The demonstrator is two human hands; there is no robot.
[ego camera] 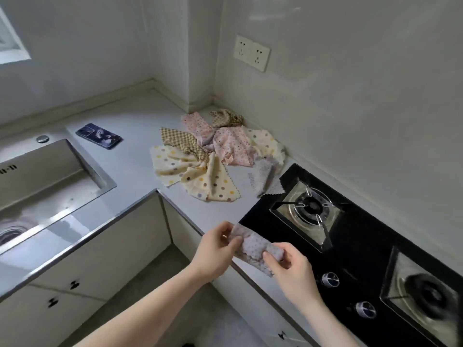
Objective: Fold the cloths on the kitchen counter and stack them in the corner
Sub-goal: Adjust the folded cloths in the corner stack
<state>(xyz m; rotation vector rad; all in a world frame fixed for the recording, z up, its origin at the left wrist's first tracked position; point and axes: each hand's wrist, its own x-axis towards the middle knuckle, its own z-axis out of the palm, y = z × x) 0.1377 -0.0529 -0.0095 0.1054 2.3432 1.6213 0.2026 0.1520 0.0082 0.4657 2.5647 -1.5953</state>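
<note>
Judging by the loose heap of dotted and checked fabric cloths (215,154) beside the black glass gas hob (350,236), most folding remains; no stack shows in the corner; one lilac dotted cloth (253,246) hangs before the hob, over the grey desk (130,151) edge, its ends pinched in the left hand (215,249) and right hand (288,269), each grip narrow.

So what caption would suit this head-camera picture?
Both hands, left hand and right hand, hold a lilac dotted cloth before the unfolded pile.

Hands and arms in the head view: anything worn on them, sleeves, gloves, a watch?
Nothing shows. The left hand and right hand are bare, with no gloves, rings or watch visible. Both forearms are uncovered as far as the frame's bottom edge; no sleeve is in view.
</note>
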